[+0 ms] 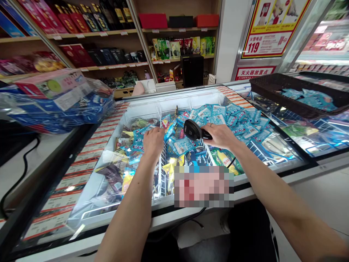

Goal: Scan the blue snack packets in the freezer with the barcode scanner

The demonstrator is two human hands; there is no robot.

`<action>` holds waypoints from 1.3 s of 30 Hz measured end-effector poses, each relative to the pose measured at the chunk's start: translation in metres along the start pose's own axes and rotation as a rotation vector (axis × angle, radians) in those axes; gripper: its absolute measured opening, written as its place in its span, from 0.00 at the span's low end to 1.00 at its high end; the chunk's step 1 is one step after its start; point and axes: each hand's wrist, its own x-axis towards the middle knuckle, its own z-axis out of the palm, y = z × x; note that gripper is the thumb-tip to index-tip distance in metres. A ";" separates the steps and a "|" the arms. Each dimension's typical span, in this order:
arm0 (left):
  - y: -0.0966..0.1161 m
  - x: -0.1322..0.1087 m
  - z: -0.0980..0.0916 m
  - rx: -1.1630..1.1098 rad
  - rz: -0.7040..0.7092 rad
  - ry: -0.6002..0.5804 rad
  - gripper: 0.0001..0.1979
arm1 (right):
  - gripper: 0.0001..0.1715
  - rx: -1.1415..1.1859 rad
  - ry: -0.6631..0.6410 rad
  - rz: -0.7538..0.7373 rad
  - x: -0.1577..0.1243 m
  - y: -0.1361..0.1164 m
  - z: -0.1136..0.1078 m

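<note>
Right hand [220,136] grips a black handheld barcode scanner [193,130] closed around its handle, the scanner head pointing left just above blue-and-white packets [181,146]. Left hand [154,142] lies palm-down among the packets, fingers curved downward; whether it holds one cannot be told. The packets fill a glass-topped chest freezer [174,96] in a shop, with stocked wooden shelves [180,30] behind. A red-bordered fire notice [269,43] reads "119"; below it, a sign [255,72] reads "灭火器放置点".
</note>
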 end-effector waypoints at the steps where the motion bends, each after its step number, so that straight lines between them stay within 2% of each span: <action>1: -0.001 0.000 -0.001 0.003 -0.013 0.017 0.19 | 0.20 0.001 0.000 -0.001 0.000 0.000 0.000; 4: 0.002 0.000 -0.004 -0.059 -0.020 0.094 0.17 | 0.20 -0.001 0.001 0.008 0.000 -0.001 0.000; 6: 0.010 0.001 -0.007 -0.152 0.004 0.102 0.15 | 0.21 -0.007 0.004 0.018 0.000 -0.001 0.000; 12: 0.035 0.004 -0.008 -0.392 0.165 -0.054 0.22 | 0.22 -0.031 0.000 0.040 0.000 -0.001 -0.001; 18: 0.037 0.003 -0.009 -0.451 0.205 -0.168 0.27 | 0.22 -0.019 -0.002 0.035 0.000 -0.001 0.000; 23: 0.039 0.002 -0.010 -0.470 0.221 -0.181 0.28 | 0.22 -0.018 -0.004 0.030 0.000 -0.001 0.000; 28: 0.033 0.004 -0.002 -0.573 0.135 -0.196 0.28 | 0.22 -0.026 0.007 0.028 0.000 0.000 0.001; 33: 0.027 0.006 0.007 -0.656 -0.021 -0.091 0.29 | 0.22 -0.019 0.015 0.024 0.000 0.000 0.001; 37: 0.026 0.008 0.015 -0.716 -0.112 -0.092 0.29 | 0.22 -0.017 0.016 0.027 0.000 0.000 0.001; 39: 0.025 0.009 0.019 -0.733 -0.140 -0.050 0.27 | 0.22 -0.012 0.013 0.025 0.000 0.000 0.000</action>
